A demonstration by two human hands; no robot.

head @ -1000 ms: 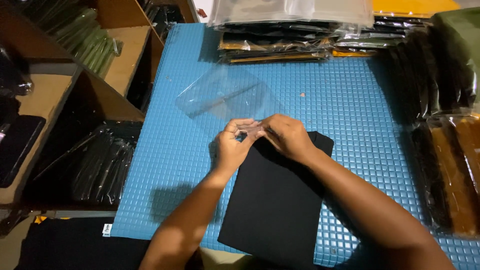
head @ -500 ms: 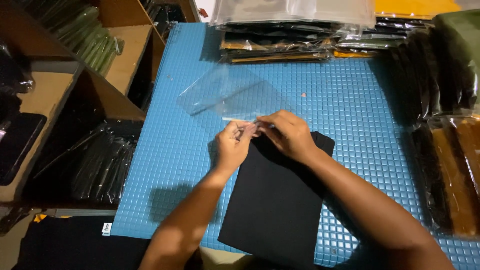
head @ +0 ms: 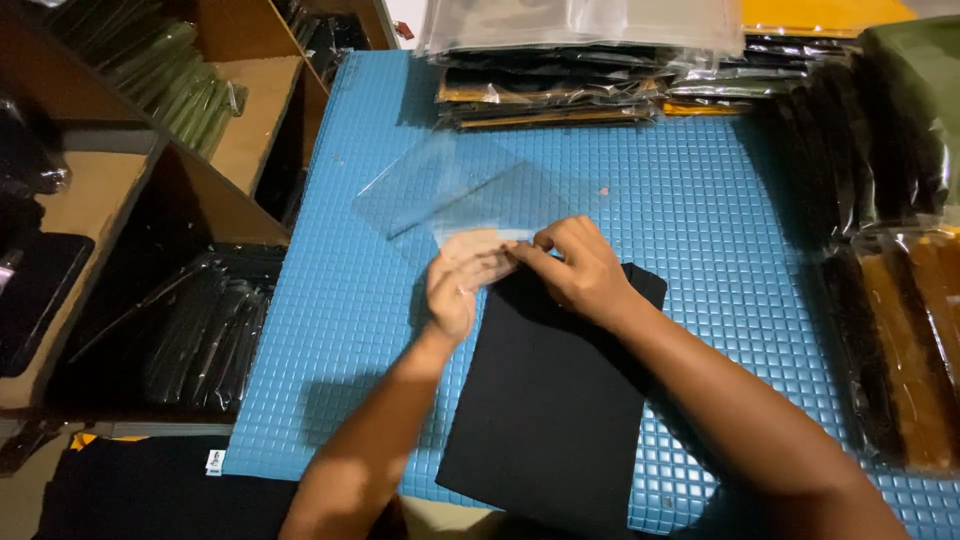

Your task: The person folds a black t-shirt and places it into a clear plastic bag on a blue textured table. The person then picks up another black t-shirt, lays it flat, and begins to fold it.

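Left of the blue quilted mat [head: 330,330], wooden shelf compartments [head: 150,200] held dark items wrapped in plastic. On the mat itself lay a clear plastic sleeve bag [head: 450,190], flat and slightly askew, its near edge meeting the top of a folded black fabric piece [head: 550,400] that rested on the mat's near half.

The left hand [head: 455,285] had its fingers curled and pinched on the bag's open edge, partly seen through the film. The right hand [head: 580,270], just beside it over the black piece's top edge, pinched the same edge with thumb and fingertips pressed together.

To do this well, it seemed wise to part the two film layers evenly and keep the mouth wide, so the fabric corner would not snag.

Beyond the mat's far edge sat stacks of packed bags [head: 560,90]; off its right side lay dark and amber packets [head: 900,330].
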